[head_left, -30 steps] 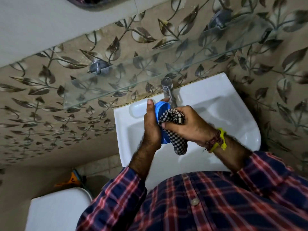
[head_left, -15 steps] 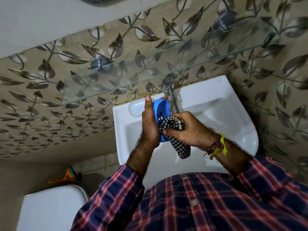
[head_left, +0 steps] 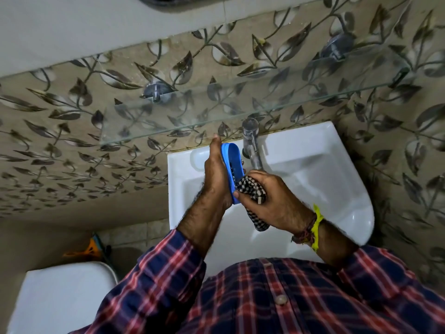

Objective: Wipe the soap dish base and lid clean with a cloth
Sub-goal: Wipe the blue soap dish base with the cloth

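Overhead, the blue soap dish base (head_left: 231,168) is gripped by the left hand (head_left: 216,174) while the checkered cloth (head_left: 251,192), bunched in the right hand (head_left: 272,201), is pressed against it above the white washbasin (head_left: 337,189).

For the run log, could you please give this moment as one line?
left hand holds blue soap dish | right hand presses checked cloth into it | over white sink
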The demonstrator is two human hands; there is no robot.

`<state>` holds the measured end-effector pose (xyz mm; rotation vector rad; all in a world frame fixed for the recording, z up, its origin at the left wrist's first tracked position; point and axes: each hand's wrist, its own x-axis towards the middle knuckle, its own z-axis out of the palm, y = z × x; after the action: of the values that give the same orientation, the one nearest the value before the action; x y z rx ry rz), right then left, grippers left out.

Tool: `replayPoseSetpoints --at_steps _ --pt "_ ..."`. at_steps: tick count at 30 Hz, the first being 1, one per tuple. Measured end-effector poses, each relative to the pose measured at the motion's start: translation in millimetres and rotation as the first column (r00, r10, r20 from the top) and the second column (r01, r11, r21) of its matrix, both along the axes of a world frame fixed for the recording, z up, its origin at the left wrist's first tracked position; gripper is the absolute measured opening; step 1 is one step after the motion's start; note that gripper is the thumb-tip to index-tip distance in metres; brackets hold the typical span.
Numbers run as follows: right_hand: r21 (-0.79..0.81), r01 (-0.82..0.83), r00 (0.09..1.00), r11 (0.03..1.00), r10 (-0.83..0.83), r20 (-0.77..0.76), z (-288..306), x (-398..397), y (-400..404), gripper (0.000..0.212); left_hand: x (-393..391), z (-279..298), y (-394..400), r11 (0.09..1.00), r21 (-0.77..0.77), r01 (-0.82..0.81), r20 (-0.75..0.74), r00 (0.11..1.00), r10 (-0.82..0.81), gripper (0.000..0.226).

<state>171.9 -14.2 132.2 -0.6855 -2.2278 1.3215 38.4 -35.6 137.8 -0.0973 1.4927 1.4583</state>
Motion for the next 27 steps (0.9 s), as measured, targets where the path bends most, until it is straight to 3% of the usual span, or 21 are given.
replayPoseSetpoints --at_steps 4,9,11,13,14,15,16,17,18,19,20,24,27 --pt "-0.095 -0.052 0.998 0.994 0.051 -0.022 -6 6 -3 0.016 -1 -1 -1 0.998 -0.055 0.043 0.044 0.998 -0.041 0.070" --pt "-0.020 -0.027 0.999 0.999 0.027 0.035 -9 6 -1 0.017 -1 -4 1 0.997 -0.053 0.061 0.090 0.994 -0.056 0.073" --pt "-0.096 -0.010 1.000 0.995 0.012 0.016 -9 5 0 0.015 -3 -5 2 0.994 -0.040 0.100 0.088 0.991 -0.096 0.074" --pt "-0.274 0.042 0.999 0.961 -0.049 -0.017 -7 4 1 0.012 -3 -7 -3 0.990 -0.005 0.141 -0.047 0.989 -0.141 0.071" --pt "-0.382 0.078 0.994 0.921 -0.102 -0.042 -5 4 3 0.010 -2 -11 -10 0.984 0.036 0.174 -0.229 0.960 -0.161 0.067" --pt "-0.488 0.112 0.984 0.865 -0.163 -0.064 -2 4 7 0.010 -1 -16 -19 0.964 0.113 0.242 -0.462 0.871 -0.165 0.063" --pt "-0.584 0.127 0.974 0.802 -0.211 -0.079 0 4 13 0.013 -1 -22 -29 0.914 0.179 0.363 -0.692 0.707 -0.146 0.062" --pt "-0.665 0.113 0.967 0.739 -0.234 -0.096 3 5 19 0.018 -1 -33 -38 0.836 0.170 0.521 -0.865 0.485 -0.127 0.067" --pt "-0.727 0.073 0.965 0.683 -0.233 -0.122 6 5 24 0.022 0 -43 -44 0.765 0.104 0.635 -0.956 0.276 -0.099 0.073" --pt "-0.773 0.023 0.964 0.634 -0.219 -0.151 10 4 27 0.023 0 -50 -45 0.727 0.065 0.683 -0.985 0.162 -0.063 0.077" --pt "-0.808 -0.029 0.963 0.588 -0.201 -0.180 13 2 27 0.023 0 -51 -41 0.721 0.072 0.690 -0.991 0.130 -0.024 0.078" --pt "-0.862 -0.113 0.940 0.493 -0.229 -0.254 21 -9 26 0.025 -1 -48 -23 0.784 0.174 0.595 -0.980 0.182 0.080 0.063" --pt "-0.800 -0.015 0.943 0.600 -0.257 -0.210 18 -8 22 0.024 -1 -47 -20 0.826 0.235 0.512 -0.950 0.302 0.083 0.057"
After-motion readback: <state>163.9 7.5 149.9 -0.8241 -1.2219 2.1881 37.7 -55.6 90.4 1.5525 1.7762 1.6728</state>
